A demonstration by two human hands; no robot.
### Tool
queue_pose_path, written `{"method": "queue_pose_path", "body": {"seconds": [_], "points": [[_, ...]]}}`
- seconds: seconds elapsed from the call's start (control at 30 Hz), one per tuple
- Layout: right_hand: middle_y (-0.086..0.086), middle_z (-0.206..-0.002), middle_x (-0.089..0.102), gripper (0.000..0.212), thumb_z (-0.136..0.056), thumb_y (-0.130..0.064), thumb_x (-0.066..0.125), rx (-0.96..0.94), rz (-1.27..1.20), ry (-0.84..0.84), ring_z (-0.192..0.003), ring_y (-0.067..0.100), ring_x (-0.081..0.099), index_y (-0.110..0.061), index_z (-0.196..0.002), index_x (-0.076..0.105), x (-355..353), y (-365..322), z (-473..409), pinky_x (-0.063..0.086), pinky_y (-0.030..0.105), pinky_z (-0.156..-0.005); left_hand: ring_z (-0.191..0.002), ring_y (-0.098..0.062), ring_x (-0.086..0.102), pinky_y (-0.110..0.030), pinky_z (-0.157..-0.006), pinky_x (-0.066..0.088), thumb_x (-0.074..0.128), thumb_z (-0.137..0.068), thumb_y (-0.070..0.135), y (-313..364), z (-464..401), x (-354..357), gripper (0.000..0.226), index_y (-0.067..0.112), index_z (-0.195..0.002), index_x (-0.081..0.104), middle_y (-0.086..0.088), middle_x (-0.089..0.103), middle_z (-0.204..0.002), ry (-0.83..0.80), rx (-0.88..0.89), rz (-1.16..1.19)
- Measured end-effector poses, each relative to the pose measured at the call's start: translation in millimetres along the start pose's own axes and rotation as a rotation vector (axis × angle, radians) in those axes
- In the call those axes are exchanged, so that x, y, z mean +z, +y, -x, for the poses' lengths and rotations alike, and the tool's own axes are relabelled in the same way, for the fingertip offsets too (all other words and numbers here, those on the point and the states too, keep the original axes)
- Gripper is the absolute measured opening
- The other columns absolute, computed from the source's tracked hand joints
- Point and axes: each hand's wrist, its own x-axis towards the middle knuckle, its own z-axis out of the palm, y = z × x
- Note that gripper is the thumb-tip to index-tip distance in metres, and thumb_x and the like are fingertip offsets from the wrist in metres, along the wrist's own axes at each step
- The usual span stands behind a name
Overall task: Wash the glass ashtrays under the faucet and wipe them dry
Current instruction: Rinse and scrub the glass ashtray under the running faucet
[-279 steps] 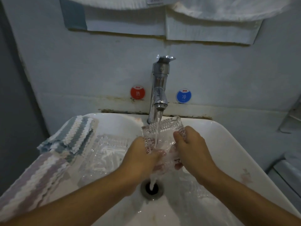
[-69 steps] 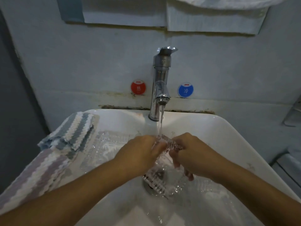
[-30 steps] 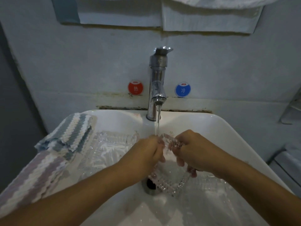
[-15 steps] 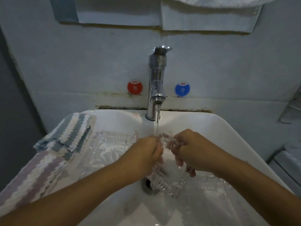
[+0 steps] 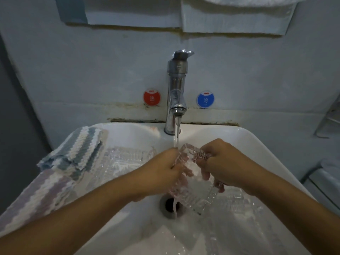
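A square cut-glass ashtray (image 5: 197, 192) hangs tilted over the drain (image 5: 170, 205), one corner up under the running stream from the chrome faucet (image 5: 176, 92). My left hand (image 5: 163, 170) grips its left edge and my right hand (image 5: 220, 166) grips its upper right edge. A second glass ashtray (image 5: 127, 162) lies on the sink's left ledge. A third glass ashtray (image 5: 237, 201) rests inside the basin at the right, partly behind my right forearm.
Striped cloths, a blue-white one (image 5: 79, 150) and a purple-white one (image 5: 40, 196), drape over the white sink (image 5: 261, 150) at its left rim. Red (image 5: 151, 97) and blue (image 5: 205, 99) stickers flank the faucet on the wall. A metal rack (image 5: 329, 118) stands at the right.
Since 9.3 s ago the ashtray has been turned from facing up under the tap to hanging corner-up over the drain. In the last second both hands barely shifted.
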Motion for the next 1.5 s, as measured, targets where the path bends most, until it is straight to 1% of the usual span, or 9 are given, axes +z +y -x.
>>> {"method": "queue_pose_path", "body": {"seconds": [0.07,0.27,0.43,0.6,0.77,0.93,1.1,1.33,1.5], "points": [[0.007,-0.065,0.066,0.028,-0.1,-0.011,0.058,0.002,-0.015,0.004,-0.037,0.011,0.057,-0.009,-0.072,0.061,-0.6,0.1,0.5,0.045,0.022,-0.042,-0.073,-0.006,0.071,-0.018,-0.056,0.053,0.047,-0.104,0.013,-0.4,0.8,-1.8,0.016,0.02,-0.106,0.06,0.002,0.073,-0.095,-0.014,-0.047,0.067],[0.005,-0.065,0.067,0.024,-0.1,-0.015,0.059,0.008,-0.056,0.078,-0.038,0.011,0.058,-0.007,-0.079,0.065,-3.1,0.3,-0.8,0.044,0.019,-0.041,-0.05,-0.016,0.063,-0.024,-0.042,0.05,0.053,-0.103,0.029,1.8,0.7,-0.4,0.032,0.003,-0.092,0.069,-0.004,0.071,-0.067,0.069,-0.136,0.167],[0.007,-0.067,0.066,0.03,-0.101,-0.016,0.059,-0.004,-0.021,0.126,-0.038,0.011,0.058,-0.013,-0.071,0.06,-5.9,2.2,-3.2,0.045,0.021,-0.042,-0.069,-0.023,0.068,-0.037,-0.06,0.062,0.051,-0.102,0.007,0.4,-2.6,-1.0,0.014,0.007,-0.109,0.063,-0.012,0.074,-0.092,-0.009,-0.149,0.287],[0.008,-0.071,0.068,0.028,-0.101,-0.017,0.058,-0.041,0.021,0.151,-0.044,0.013,0.061,-0.018,-0.073,0.06,-2.3,4.7,-5.5,0.048,0.021,-0.043,-0.089,-0.035,0.07,-0.045,-0.076,0.062,0.044,-0.095,-0.01,-2.8,-4.6,-2.8,0.032,0.006,-0.117,0.06,-0.017,0.071,-0.104,-0.043,-0.198,0.334],[0.006,-0.073,0.07,0.029,-0.101,-0.016,0.057,-0.094,0.052,0.213,-0.043,0.01,0.059,-0.019,-0.072,0.061,-0.6,4.5,-4.8,0.044,0.018,-0.041,-0.087,-0.032,0.074,-0.044,-0.074,0.062,0.056,-0.094,-0.001,-1.1,-6.4,-2.0,0.023,0.008,-0.116,0.058,-0.016,0.073,-0.102,0.05,-0.224,0.446],[0.008,-0.072,0.069,0.03,-0.102,-0.017,0.054,-0.108,0.019,0.316,-0.044,0.011,0.06,-0.012,-0.074,0.061,3.2,5.7,-6.2,0.051,0.027,-0.047,-0.081,-0.034,0.074,-0.037,-0.068,0.063,0.068,-0.091,0.004,-6.4,-4.4,-2.6,0.012,-0.002,-0.101,0.07,-0.016,0.076,-0.089,0.183,-0.229,0.489],[0.005,-0.071,0.065,0.031,-0.102,-0.019,0.052,-0.167,-0.024,0.425,-0.056,0.019,0.062,-0.016,-0.072,0.057,8.2,4.8,-4.1,0.058,0.038,-0.059,-0.076,-0.033,0.075,-0.035,-0.062,0.062,0.059,-0.1,0.024,-1.4,1.9,0.5,0.03,-0.003,-0.099,0.071,-0.016,0.077,-0.084,0.192,-0.242,0.55],[0.002,-0.073,0.065,0.026,-0.1,-0.015,0.055,-0.163,-0.04,0.439,-0.063,0.019,0.061,-0.019,-0.074,0.056,13.6,8.3,-6.6,0.058,0.039,-0.063,-0.098,-0.032,0.073,-0.047,-0.093,0.057,0.041,-0.106,0.013,0.1,-1.8,1.7,0.024,0.003,-0.116,0.061,-0.015,0.077,-0.098,0.094,-0.254,0.597],[-0.002,-0.078,0.063,0.016,-0.102,-0.018,0.054,-0.187,-0.066,0.465,-0.065,0.013,0.06,-0.02,-0.086,0.057,18.4,7.9,-7.9,0.05,0.028,-0.063,-0.092,-0.025,0.076,-0.038,-0.086,0.061,0.05,-0.099,-0.001,-0.3,-2.8,5.3,0.022,-0.003,-0.113,0.066,-0.014,0.076,-0.103,0.176,-0.24,0.709]]}}
